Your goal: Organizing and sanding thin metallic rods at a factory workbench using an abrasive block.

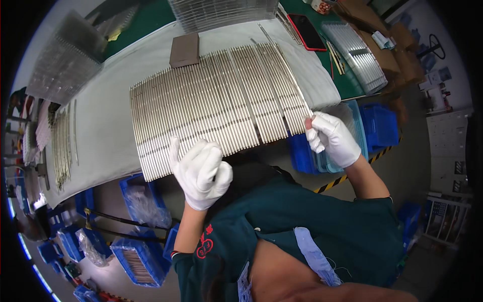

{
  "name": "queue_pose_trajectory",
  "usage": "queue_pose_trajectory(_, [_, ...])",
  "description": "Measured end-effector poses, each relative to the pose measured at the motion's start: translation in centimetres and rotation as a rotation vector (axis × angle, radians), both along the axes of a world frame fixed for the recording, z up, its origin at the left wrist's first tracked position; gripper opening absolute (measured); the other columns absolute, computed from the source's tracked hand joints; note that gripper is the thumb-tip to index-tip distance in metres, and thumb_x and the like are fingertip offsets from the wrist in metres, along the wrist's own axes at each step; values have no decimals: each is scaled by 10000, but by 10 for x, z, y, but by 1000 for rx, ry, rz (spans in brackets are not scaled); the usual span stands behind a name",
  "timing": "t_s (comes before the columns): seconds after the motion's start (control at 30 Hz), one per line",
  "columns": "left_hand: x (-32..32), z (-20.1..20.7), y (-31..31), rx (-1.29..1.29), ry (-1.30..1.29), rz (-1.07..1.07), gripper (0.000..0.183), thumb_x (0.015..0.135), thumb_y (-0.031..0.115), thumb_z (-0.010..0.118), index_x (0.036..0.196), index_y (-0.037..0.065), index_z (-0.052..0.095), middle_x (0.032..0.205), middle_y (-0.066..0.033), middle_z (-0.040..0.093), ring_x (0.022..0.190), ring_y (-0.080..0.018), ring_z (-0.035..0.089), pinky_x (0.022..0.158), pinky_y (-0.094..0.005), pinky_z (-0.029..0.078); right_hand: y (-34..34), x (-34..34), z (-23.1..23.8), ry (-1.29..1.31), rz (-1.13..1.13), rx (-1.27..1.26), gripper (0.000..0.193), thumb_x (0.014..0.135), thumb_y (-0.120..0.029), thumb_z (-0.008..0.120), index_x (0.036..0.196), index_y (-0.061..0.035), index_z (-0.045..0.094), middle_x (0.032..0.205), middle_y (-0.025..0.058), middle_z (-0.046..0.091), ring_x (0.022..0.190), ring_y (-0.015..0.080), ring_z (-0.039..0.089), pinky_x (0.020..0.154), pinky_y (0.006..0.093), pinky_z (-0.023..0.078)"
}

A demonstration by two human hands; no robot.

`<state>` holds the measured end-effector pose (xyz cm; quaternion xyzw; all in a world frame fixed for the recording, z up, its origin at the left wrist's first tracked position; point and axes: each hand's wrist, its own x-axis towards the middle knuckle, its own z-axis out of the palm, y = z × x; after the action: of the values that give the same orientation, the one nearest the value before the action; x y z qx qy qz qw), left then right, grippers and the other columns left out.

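Slim silvery metal rods (193, 108) lie side by side in a wide sheet, with narrow gaps splitting it into groups toward the right. Over the sheet's near left edge is my left hand (201, 173), in a white glove. One finger stretches out over the rods while the others curl loosely, holding nothing I can see. My right hand (336, 140), gloved with a bare fingertip showing, pinches the near end of a metal rod (290, 75). That rod slants away over the rightmost group. A brown block (184, 50) rests against the sheet's far edge.
White cloth (100, 138) covers the bench. Clear plastic trays stand stacked at the far left (65, 58) and the back (224, 14). A red-edged phone (307, 32) and another clear tray (354, 58) lie at right. Blue bins (141, 259) sit below the bench.
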<state>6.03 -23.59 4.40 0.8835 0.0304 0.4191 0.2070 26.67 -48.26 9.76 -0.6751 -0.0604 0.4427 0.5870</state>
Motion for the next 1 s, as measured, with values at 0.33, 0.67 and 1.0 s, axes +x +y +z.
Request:
queue_pose_trajectory(0.33, [-103, -42, 32, -40, -19, 478, 368, 1027, 2, 576, 1385, 76, 623, 1226, -111, 730, 1108, -293, 710, 1250, -664, 315, 24, 114, -14, -268, -199, 62, 209, 1100, -263, 618, 1102, -79, 717, 919, -37, 674, 746, 54, 607, 619, 201, 469])
queue_pose_trajectory(0.67, [-141, -51, 28, -53, 17, 689, 335, 999, -71, 634, 1319, 21, 672, 1213, -115, 749, 1098, -293, 723, 1246, -615, 360, 138, 274, -43, -632, 107, -488, 293, 1058, -300, 587, 1004, -58, 743, 884, 49, 764, 778, 165, 733, 663, 319, 571])
queue_pose_trajectory(1.0, [-141, -38, 58, 9, 54, 658, 345, 976, -59, 708, 1311, 24, 685, 1248, -110, 742, 1191, -314, 692, 1217, -595, 407, 153, 242, 6, -1236, 584, -1246, 553, 1011, -546, 618, 1214, -62, 793, 1214, 219, 778, 1138, 397, 749, 998, 506, 571])
